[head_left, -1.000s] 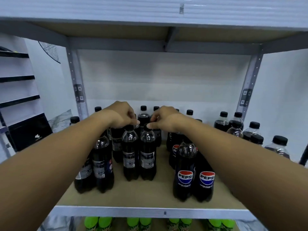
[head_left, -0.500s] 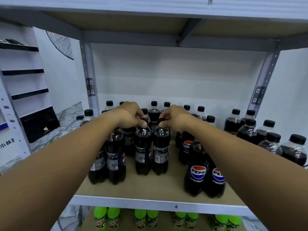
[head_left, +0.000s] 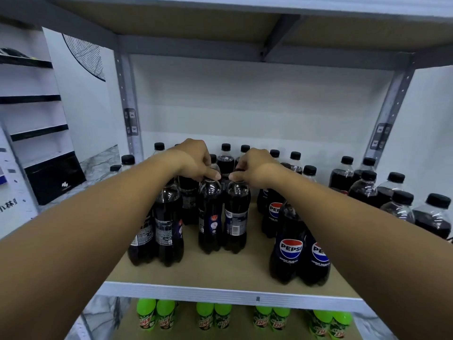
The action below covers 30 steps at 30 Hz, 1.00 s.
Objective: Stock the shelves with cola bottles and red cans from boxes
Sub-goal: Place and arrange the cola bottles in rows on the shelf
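Two dark cola bottles stand side by side in the middle of the wooden shelf [head_left: 220, 268]. My left hand [head_left: 196, 160] grips the cap of the left cola bottle [head_left: 210, 217]. My right hand [head_left: 255, 168] grips the cap of the right cola bottle [head_left: 236, 217]. Both caps are hidden under my fingers, and both bottles stand upright with their bases on the shelf board. Their labels face away, showing barcode sides.
More cola bottles stand around: a pair at front left [head_left: 161, 229], a Pepsi pair at front right [head_left: 296, 251], several along the back and right [head_left: 365, 182]. Green-capped bottles [head_left: 157, 315] fill the shelf below. Metal uprights [head_left: 127, 99] frame the bay.
My view has shifted slightly, so the shelf sits further right in frame. Both hands stay on the two middle bottles' caps, and the bottles now show different label sides.
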{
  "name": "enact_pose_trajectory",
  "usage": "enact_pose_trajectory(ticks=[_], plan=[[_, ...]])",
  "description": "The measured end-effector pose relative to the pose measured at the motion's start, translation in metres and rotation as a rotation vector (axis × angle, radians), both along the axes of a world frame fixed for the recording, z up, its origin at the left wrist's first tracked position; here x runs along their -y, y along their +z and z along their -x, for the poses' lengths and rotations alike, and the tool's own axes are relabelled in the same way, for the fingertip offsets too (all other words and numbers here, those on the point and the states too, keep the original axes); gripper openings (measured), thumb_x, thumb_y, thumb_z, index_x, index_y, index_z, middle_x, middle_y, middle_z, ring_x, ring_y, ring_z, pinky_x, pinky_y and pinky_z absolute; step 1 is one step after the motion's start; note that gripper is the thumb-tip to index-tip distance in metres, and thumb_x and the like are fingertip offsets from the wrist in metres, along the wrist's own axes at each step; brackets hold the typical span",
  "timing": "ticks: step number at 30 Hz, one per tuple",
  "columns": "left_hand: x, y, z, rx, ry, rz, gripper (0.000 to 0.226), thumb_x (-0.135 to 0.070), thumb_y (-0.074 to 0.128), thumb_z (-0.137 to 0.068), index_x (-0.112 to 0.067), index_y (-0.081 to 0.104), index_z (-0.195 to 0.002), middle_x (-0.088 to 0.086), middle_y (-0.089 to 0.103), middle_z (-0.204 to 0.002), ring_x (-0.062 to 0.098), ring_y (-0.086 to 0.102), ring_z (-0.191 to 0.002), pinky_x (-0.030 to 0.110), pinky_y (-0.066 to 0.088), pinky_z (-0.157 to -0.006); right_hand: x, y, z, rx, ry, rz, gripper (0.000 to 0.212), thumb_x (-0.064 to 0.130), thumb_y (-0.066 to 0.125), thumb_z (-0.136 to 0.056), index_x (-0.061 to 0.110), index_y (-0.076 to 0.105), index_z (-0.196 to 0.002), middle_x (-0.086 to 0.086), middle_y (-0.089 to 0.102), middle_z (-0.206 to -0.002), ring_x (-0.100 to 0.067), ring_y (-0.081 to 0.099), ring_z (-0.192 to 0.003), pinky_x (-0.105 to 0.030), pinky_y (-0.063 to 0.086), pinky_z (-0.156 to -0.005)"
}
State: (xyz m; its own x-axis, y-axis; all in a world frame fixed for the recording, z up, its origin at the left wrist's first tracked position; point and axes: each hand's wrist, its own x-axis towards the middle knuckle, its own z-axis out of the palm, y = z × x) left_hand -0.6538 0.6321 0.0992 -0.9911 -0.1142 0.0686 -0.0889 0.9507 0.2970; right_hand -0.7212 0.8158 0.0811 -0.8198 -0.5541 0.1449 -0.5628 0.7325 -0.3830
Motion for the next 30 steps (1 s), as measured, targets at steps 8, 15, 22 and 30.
enact_pose_trajectory(ticks=[8, 15, 22, 30], plan=[[0.004, 0.006, -0.008, 0.064, -0.046, 0.004, 0.035, -0.054, 0.078, -0.085, -0.028, 0.076, -0.109, -0.008, 0.079, -0.092, 0.006, 0.071, -0.092, 0.026, 0.05, -0.082, -0.011, 0.009, 0.0, 0.13, 0.079, 0.035, 0.044, 0.033, 0.076, -0.09, 0.017, 0.067, -0.13, -0.001, 0.07, -0.12, -0.02, 0.067, -0.108, -0.031, 0.051, -0.096], [0.002, 0.0, -0.003, 0.036, 0.015, -0.016, 0.036, -0.05, 0.084, -0.08, -0.016, 0.075, -0.085, -0.005, 0.077, -0.071, 0.007, 0.075, -0.071, 0.027, 0.052, -0.072, -0.001, -0.001, -0.003, 0.02, -0.003, 0.025, 0.037, 0.043, 0.078, -0.086, 0.012, 0.069, -0.103, -0.002, 0.068, -0.102, -0.019, 0.063, -0.092, -0.026, 0.044, -0.065], [0.01, 0.004, -0.014, 0.088, -0.078, -0.056, 0.028, -0.037, 0.08, -0.089, -0.027, 0.076, -0.115, -0.002, 0.078, -0.108, 0.018, 0.069, -0.108, 0.035, 0.049, -0.099, -0.016, 0.003, 0.001, 0.224, 0.126, 0.095, 0.038, 0.023, 0.073, -0.093, 0.017, 0.067, -0.13, -0.003, 0.07, -0.121, -0.023, 0.072, -0.1, -0.035, 0.058, -0.093], [0.008, -0.006, -0.009, 0.038, -0.004, -0.222, 0.039, -0.044, 0.088, -0.077, -0.015, 0.076, -0.099, -0.003, 0.08, -0.087, 0.012, 0.078, -0.076, 0.033, 0.058, -0.095, -0.01, -0.005, -0.004, 0.069, 0.059, 0.078, 0.036, 0.043, 0.075, -0.089, 0.015, 0.071, -0.111, -0.002, 0.072, -0.103, -0.02, 0.068, -0.097, -0.025, 0.047, -0.07]])
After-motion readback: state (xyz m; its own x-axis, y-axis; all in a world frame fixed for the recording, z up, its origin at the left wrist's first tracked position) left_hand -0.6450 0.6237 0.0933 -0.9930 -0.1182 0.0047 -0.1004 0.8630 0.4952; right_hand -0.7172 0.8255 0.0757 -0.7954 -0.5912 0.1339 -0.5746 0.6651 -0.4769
